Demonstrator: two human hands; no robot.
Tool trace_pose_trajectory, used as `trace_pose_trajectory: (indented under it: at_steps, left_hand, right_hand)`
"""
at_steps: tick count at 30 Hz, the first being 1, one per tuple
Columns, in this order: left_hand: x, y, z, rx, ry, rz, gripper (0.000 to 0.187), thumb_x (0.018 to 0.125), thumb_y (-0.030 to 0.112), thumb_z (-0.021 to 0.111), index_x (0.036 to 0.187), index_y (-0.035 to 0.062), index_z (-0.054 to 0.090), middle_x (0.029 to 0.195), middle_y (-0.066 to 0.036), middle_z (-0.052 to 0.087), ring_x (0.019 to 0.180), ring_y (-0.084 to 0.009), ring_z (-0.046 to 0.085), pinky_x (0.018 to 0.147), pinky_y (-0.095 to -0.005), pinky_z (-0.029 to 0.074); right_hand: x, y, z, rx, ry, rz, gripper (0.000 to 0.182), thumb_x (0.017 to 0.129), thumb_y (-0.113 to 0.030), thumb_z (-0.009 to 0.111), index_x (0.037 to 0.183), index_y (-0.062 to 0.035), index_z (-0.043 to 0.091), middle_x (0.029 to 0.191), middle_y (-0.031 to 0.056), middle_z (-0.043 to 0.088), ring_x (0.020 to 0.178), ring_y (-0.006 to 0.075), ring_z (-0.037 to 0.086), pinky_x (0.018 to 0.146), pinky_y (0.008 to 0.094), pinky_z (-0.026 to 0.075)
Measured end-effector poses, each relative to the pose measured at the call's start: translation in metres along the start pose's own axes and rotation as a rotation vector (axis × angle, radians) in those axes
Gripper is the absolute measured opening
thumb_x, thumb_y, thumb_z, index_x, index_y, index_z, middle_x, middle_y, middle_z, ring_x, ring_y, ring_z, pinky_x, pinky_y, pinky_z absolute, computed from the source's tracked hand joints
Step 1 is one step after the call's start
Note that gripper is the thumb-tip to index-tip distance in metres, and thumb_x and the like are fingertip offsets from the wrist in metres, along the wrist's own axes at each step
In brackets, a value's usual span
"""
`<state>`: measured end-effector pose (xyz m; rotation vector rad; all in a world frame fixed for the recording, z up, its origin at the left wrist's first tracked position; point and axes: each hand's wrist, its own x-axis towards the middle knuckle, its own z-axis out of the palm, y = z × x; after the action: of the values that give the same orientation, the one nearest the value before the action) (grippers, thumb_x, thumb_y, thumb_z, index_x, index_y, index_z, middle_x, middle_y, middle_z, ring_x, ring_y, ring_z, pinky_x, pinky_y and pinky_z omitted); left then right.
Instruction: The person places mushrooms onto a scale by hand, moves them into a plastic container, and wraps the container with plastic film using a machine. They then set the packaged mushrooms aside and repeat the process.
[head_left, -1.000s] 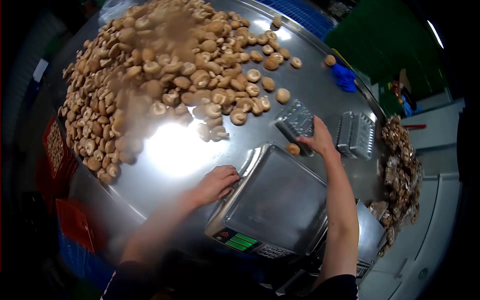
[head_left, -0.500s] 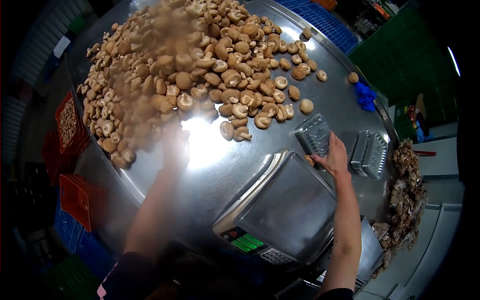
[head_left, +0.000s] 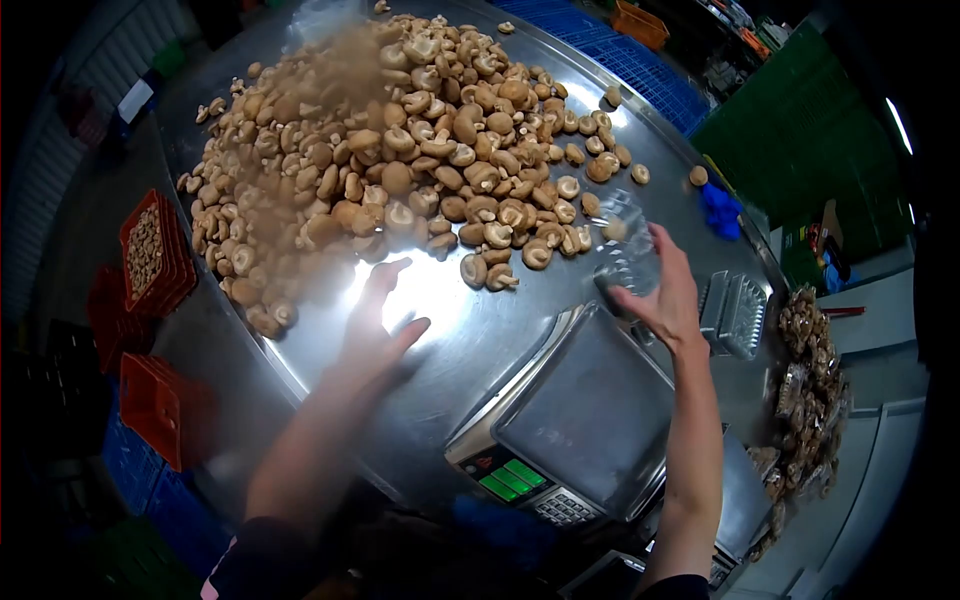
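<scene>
A large heap of brown mushrooms covers the back of the steel table. My left hand is over the table just in front of the heap, fingers apart and holding nothing. My right hand grips a clear plastic tray above the scale's back edge; the tray is blurred and see-through. The scale has a bare metal plate and a green-lit display. To the right of my right hand lie more clear trays.
Orange-red crates stand beyond the table's left edge. Near the right rim lies a blue crumpled item. Bagged mushrooms hang or lie along the right side. A blue crate and green crates are behind.
The tray in my right hand has been lifted and tilted, and the mushroom by my right thumb no longer shows. My left hand's fingers are now plainly spread. The view has shifted slightly.
</scene>
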<state>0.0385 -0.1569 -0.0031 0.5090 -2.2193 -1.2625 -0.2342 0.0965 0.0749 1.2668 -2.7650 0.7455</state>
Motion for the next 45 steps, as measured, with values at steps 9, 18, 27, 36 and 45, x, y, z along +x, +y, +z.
trace_pose_trajectory:
  at_steps: [9, 18, 27, 36, 45]
  left_hand:
    - [0.02, -0.004, -0.051, -0.029, -0.187, 0.054, 0.024, 0.09, 0.006, 0.06, 0.112, 0.0017, 0.051, 0.08, -0.01, 0.066, 0.068, -0.0181, 0.066, 0.06, -0.0254, 0.05]
    - [-0.088, -0.071, -0.049, -0.591, -0.146, -0.812, 0.013, 0.098, 0.017, 0.05, 0.102, 0.004, 0.048, 0.074, -0.016, 0.066, 0.043, -0.0188, 0.06, 0.034, -0.0222, 0.04]
    - [-0.115, -0.077, -0.008, -0.72, -0.043, -0.937, 0.014, 0.099, 0.015, 0.048, 0.103, 0.0017, 0.049, 0.075, -0.016, 0.065, 0.043, -0.0191, 0.059, 0.033, -0.0228, 0.039]
    - [-0.14, -0.053, -0.015, -0.833, 0.124, -0.907, 0.016, 0.1, 0.013, 0.045, 0.108, -0.0005, 0.048, 0.084, -0.017, 0.065, 0.044, -0.0196, 0.059, 0.035, -0.0242, 0.041]
    - [-0.15, -0.081, -0.056, -0.68, 0.246, -1.029, 0.027, 0.098, 0.01, 0.041, 0.122, -0.0031, 0.041, 0.091, -0.019, 0.064, 0.041, -0.016, 0.052, 0.031, -0.0229, 0.037]
  right_hand:
    - [0.05, -0.068, 0.087, 1.265, -0.789, -0.025, 0.044, 0.09, -0.015, 0.06, 0.131, -0.0008, 0.053, 0.121, 0.0156, 0.063, 0.116, 0.02, 0.059, 0.097, 0.0331, 0.048]
    - [0.212, 0.014, 0.21, 0.493, 0.135, 0.429, 0.037, 0.086, -0.025, 0.071, 0.107, 0.005, 0.064, 0.077, 0.0086, 0.069, 0.062, 0.0137, 0.066, 0.054, 0.0278, 0.051]
    - [0.081, -0.201, 0.157, 0.965, -0.491, 0.149, 0.012, 0.08, -0.008, 0.064, 0.088, 0.0013, 0.064, 0.082, 0.0111, 0.066, 0.067, 0.0195, 0.065, 0.053, 0.0288, 0.051]
    - [-0.136, -0.388, 0.219, 0.805, -0.603, -0.928, 0.032, 0.077, -0.007, 0.057, 0.108, -0.0078, 0.054, 0.124, 0.0199, 0.051, 0.105, 0.0338, 0.057, 0.078, 0.0422, 0.05]
    - [-0.08, -0.191, 0.192, 0.401, -0.373, 0.378, 0.041, 0.093, -0.014, 0.053, 0.127, 0.0063, 0.046, 0.102, 0.0232, 0.063, 0.073, 0.029, 0.062, 0.065, 0.0391, 0.051]
